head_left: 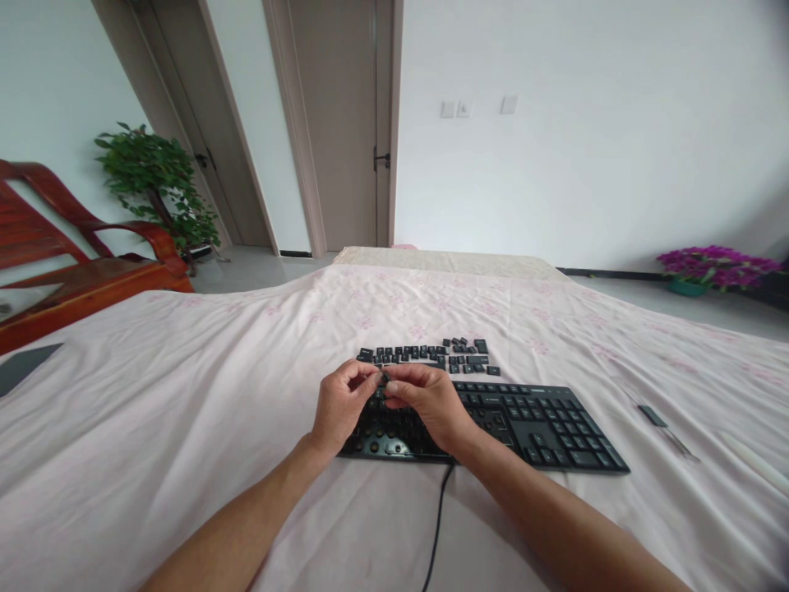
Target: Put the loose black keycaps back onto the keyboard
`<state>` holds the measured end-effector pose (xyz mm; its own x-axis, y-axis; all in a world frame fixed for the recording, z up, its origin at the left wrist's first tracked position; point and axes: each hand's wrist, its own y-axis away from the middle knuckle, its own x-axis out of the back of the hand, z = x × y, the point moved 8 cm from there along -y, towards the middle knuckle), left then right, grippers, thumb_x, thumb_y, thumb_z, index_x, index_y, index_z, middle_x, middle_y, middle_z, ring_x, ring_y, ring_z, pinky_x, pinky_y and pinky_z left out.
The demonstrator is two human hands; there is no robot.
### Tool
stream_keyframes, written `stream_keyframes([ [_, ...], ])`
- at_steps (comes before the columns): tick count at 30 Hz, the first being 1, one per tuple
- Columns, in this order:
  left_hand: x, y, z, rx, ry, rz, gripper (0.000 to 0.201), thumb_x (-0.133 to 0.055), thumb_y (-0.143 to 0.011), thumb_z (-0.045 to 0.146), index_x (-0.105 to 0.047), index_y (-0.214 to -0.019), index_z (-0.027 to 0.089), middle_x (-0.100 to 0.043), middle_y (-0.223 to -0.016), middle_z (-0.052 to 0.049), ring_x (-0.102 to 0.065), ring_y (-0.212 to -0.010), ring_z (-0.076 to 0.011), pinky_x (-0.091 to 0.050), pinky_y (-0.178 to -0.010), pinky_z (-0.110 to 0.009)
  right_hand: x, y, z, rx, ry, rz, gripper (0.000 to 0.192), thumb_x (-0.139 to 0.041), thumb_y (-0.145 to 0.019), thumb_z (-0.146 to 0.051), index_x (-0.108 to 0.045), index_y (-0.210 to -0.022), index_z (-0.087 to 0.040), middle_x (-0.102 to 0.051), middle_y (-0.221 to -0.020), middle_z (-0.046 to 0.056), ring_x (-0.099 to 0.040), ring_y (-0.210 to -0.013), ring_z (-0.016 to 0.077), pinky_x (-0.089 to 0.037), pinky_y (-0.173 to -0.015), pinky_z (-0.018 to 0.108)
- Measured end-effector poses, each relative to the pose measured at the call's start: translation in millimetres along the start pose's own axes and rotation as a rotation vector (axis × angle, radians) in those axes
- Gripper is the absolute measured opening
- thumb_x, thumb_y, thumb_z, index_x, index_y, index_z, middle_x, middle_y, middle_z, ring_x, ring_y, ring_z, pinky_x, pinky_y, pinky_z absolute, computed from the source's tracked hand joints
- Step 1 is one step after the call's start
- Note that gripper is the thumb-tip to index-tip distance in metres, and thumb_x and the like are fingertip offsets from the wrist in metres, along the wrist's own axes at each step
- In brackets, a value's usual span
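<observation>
A black computer keyboard [536, 427] lies on the cloth, its left part stripped of many keycaps so that bare key sockets show. Over that left part, my left hand [345, 399] and my right hand [428, 399] meet fingertip to fingertip. Pinched between them is a small black keycap [385, 376], partly covered by the fingers. Just beyond the keyboard, several loose keycaps [410, 353] lie in rough rows, with more keycaps [472, 360] grouped to the right. My hands hide part of the keyboard's left side and some loose keys.
The keyboard's cable [439, 526] runs toward me between my forearms. Right of the keyboard lies a keycap puller with wire loops [653, 416]. A pink flowered cloth [215, 395] covers the surface in folds. A dark flat object [28, 367] rests at the left edge.
</observation>
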<state>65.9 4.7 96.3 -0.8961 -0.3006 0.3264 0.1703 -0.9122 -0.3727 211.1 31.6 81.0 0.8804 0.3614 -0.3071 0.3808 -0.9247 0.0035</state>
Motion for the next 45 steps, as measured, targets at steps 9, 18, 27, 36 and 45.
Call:
stream_keyframes([
  [9, -6.7, -0.3, -4.9, 0.003, 0.065, -0.066, 0.023, -0.066, -0.083, 0.042, -0.074, -0.084, 0.021, -0.075, -0.085, -0.003, -0.068, -0.079, -0.0188, -0.053, -0.075, -0.029, -3.4, 10.0, -35.2, 0.409, 0.704, -0.028, 0.019, -0.07, -0.08, -0.021, -0.078, -0.094, -0.03, -0.073, -0.087, 0.001, -0.066, -0.082, 0.0182, -0.051, -0.077, 0.03],
  [18, 34.3, -19.9, -49.2, 0.051, -0.162, 0.136, 0.034, -0.058, -0.086, 0.048, -0.074, -0.094, 0.02, -0.076, -0.098, -0.005, -0.067, -0.091, -0.021, -0.049, -0.085, -0.03, 72.4, 18.3, -68.4, 0.399, 1.219, 0.059, 0.02, -0.063, -0.085, -0.023, -0.075, -0.101, -0.026, -0.074, -0.098, 0.004, -0.067, -0.092, 0.0233, -0.049, -0.085, 0.037],
  [27, 29.4, -18.1, -90.7, 0.191, -0.208, 0.057, 0.039, -0.053, -0.085, 0.054, -0.074, -0.094, 0.022, -0.077, -0.099, -0.003, -0.069, -0.089, -0.0218, -0.049, -0.077, -0.027, 89.9, 42.9, -48.8, 0.309, 1.522, -0.064, 0.021, -0.058, -0.092, -0.024, -0.074, -0.103, -0.025, -0.071, -0.1, 0.004, -0.066, -0.093, 0.0191, -0.048, -0.081, 0.029],
  [36, 30.9, -20.3, -90.0, 0.171, -0.218, 0.053, 0.036, -0.055, -0.084, 0.052, -0.074, -0.091, 0.021, -0.077, -0.096, -0.004, -0.068, -0.088, -0.0213, -0.048, -0.082, -0.028, 70.0, 43.1, -34.1, 0.306, 1.79, -0.137, 0.02, -0.057, -0.094, -0.024, -0.076, -0.102, -0.026, -0.068, -0.095, 0.006, -0.06, -0.093, 0.0218, -0.044, -0.076, 0.03],
  [45, 30.5, -19.9, -91.4, 0.159, -0.227, 0.049, 0.035, -0.056, -0.085, 0.051, -0.075, -0.091, 0.022, -0.077, -0.095, -0.002, -0.068, -0.088, -0.0203, -0.047, -0.081, -0.027, 62.3, 44.5, -29.4, 0.273, 1.886, -0.208, 0.022, -0.054, -0.096, -0.024, -0.075, -0.097, -0.025, -0.067, -0.091, 0.005, -0.058, -0.088, 0.0206, -0.04, -0.074, 0.03],
])
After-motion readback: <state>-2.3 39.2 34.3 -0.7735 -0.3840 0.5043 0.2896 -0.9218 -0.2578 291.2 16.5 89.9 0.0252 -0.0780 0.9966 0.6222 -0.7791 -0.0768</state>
